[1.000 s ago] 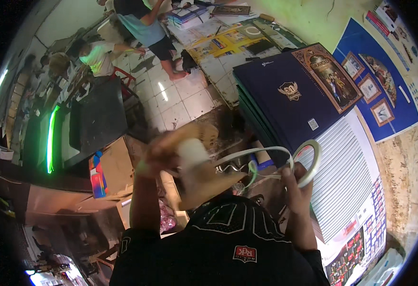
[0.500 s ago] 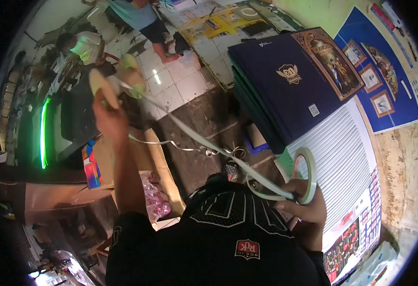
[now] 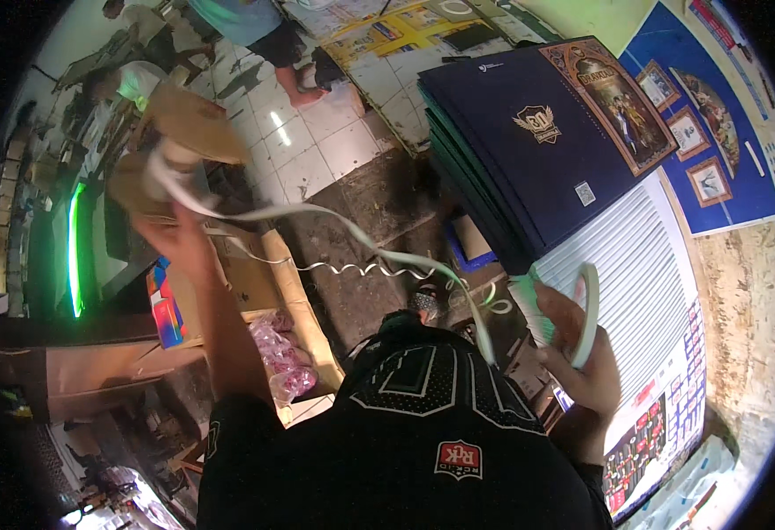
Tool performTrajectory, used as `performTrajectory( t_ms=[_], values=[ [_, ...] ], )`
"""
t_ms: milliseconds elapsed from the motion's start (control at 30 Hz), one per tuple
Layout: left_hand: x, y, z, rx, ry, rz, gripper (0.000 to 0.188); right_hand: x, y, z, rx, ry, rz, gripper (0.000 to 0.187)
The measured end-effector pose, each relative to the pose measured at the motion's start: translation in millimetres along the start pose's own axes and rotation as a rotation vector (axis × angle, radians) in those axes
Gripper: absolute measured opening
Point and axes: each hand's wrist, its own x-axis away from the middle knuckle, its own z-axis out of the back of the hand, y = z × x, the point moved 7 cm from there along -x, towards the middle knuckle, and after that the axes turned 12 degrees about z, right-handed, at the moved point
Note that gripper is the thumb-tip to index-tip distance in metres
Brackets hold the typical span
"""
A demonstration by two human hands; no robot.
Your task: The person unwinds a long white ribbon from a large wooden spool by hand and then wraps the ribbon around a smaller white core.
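A: Where's the spool point(image 3: 189, 140) sitting, & which hand's nearer?

B: Up L. L hand point(image 3: 175, 238) is gripping it by the lower disc, so it's lying just past those fingers; R hand point(image 3: 592, 375) is sitting well apart.

A: Long axis?

B: Blurry, but the core's running slantwise btwn two brown discs, lower-L to upper-R.

A: R fingers?

B: They're curling round a tape ring point(image 3: 589, 309), which is standing nearly edge-on, long way up-down, w/ the thumb below.

A: & the white strip point(image 3: 303, 208)?

B: It's stretching from the spool R-ward, then dropping by the shirt point(image 3: 423, 442); can't tell if it's joining the ring. A thin curly strip point(image 3: 321, 265) is hanging under it.
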Motion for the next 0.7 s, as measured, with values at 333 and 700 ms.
performTrajectory(
  t_ms=[333, 700],
  values=[
    [192, 78, -101, 0.382, -0.501, 0.226, 0.069, -82, 41, -122, -0.642, -0.019, 0.064, 0.049],
    [177, 43, -34, -0.487, -0.390, 0.115, 0.070, -79, 53, -142, -0.370, -0.078, -0.015, 0.012]
  ],
)
